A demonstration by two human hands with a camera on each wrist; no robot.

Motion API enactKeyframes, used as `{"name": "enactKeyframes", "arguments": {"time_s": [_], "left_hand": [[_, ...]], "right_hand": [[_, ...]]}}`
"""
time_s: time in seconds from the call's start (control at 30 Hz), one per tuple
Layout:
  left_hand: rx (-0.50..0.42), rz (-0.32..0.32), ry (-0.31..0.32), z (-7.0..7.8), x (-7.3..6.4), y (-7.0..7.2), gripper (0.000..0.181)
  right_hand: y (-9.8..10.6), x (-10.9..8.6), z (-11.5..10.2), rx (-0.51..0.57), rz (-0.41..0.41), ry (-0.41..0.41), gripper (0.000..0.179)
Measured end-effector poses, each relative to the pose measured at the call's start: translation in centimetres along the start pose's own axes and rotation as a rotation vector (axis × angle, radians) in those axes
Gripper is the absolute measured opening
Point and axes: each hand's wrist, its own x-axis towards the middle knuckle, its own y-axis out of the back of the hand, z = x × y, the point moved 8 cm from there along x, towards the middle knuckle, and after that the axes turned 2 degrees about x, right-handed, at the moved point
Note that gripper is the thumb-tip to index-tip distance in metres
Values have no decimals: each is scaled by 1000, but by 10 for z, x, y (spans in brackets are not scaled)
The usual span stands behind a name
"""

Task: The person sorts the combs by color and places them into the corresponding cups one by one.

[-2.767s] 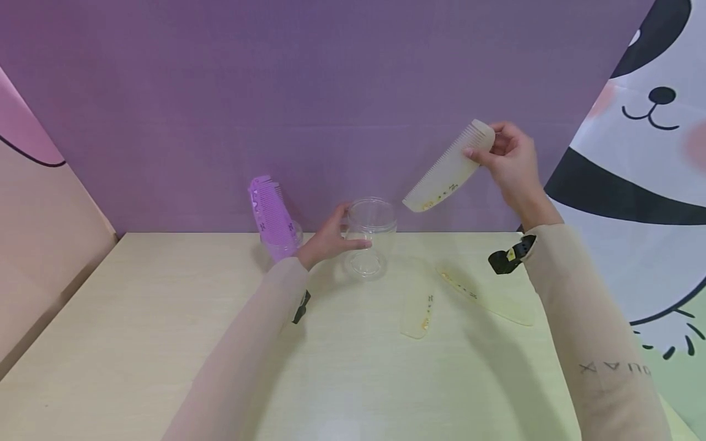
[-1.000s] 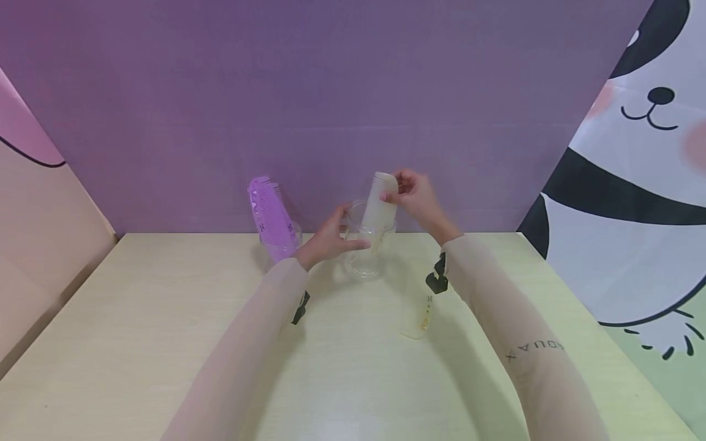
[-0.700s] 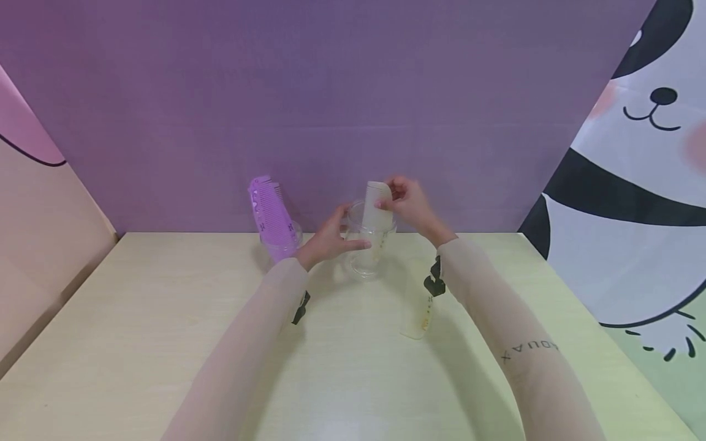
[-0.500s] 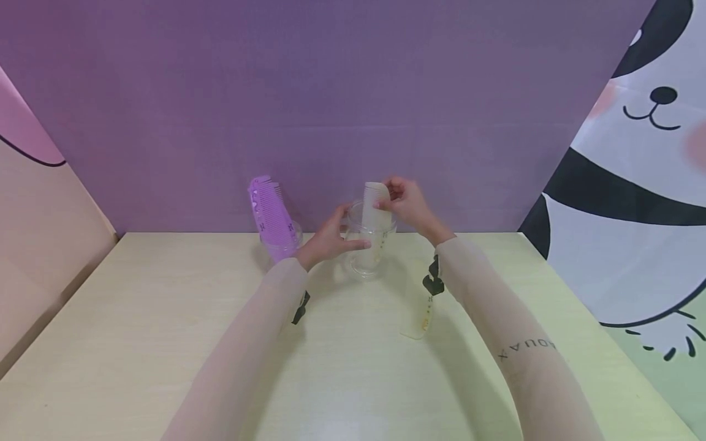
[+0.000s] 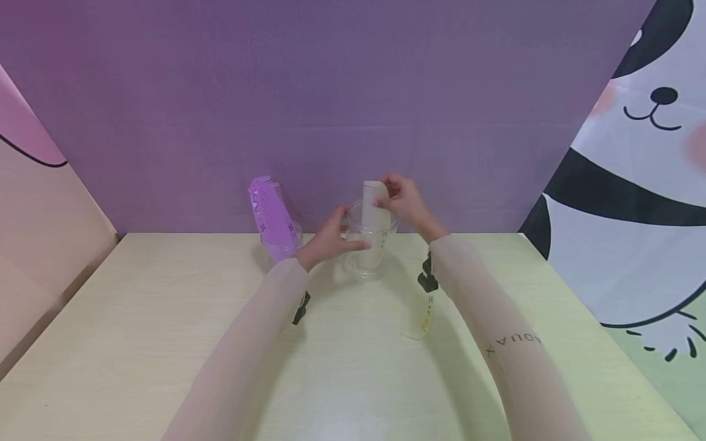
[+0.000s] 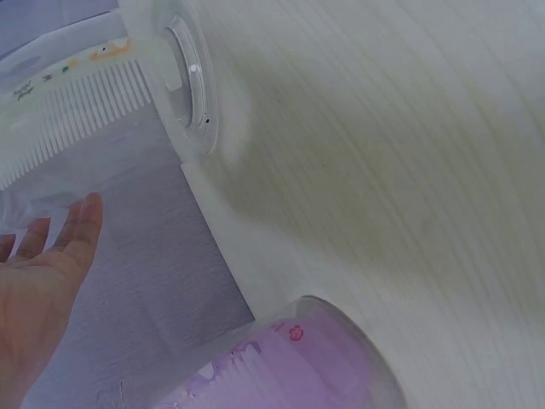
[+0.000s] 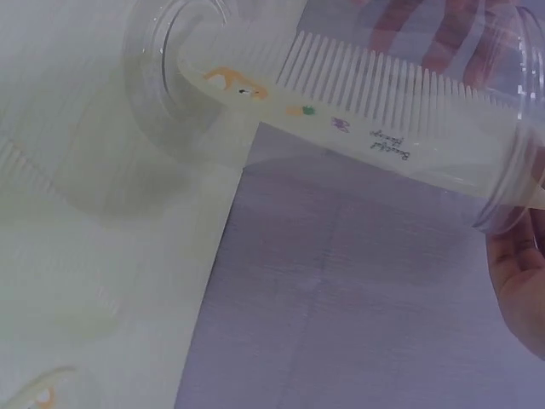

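In the head view my left hand (image 5: 331, 239) grips a clear plastic jar (image 5: 389, 236), thumb in front and fingers behind it. The jar stands upright near the table's back edge. A pale yellow comb (image 5: 375, 199) stands inside, its top end above the rim. My right hand (image 5: 405, 199) pinches that top end between thumb and fingers. Through the jar wall in the right wrist view, the comb (image 7: 366, 119) shows orange and purple prints and its lower end down at the jar's base. The left wrist view shows the comb (image 6: 77, 102) beyond my left fingers (image 6: 83, 226).
Left of the jar, purple combs (image 5: 271, 211) stand in a second clear jar (image 5: 298, 234). Another pale comb (image 5: 425, 321) lies flat on the table (image 5: 342, 367), right of the hands. My right sleeve (image 5: 496, 324) crosses the table's right side. A purple backdrop (image 5: 353, 92) rises behind.
My right hand has carried the pale comb leftward and down from the air into the jar. In the last half second it shifts slightly left. The left hand keeps its hold.
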Motion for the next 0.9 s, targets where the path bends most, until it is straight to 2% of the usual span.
{"name": "enactKeyframes", "arguments": {"time_s": [0.17, 0.37, 0.57, 0.9], "left_hand": [[-11, 4, -23, 3, -1, 1, 91], [-6, 12, -25, 3, -2, 1, 89], [-15, 14, -23, 2, -1, 1, 89], [-7, 23, 11, 0, -1, 1, 91]], "right_hand": [[1, 2, 4, 7, 54, -14, 37], [2, 6, 7, 20, 106, 6, 40], [1, 8, 13, 40, 115, -34, 42], [1, 7, 15, 66, 130, -54, 44]]}}
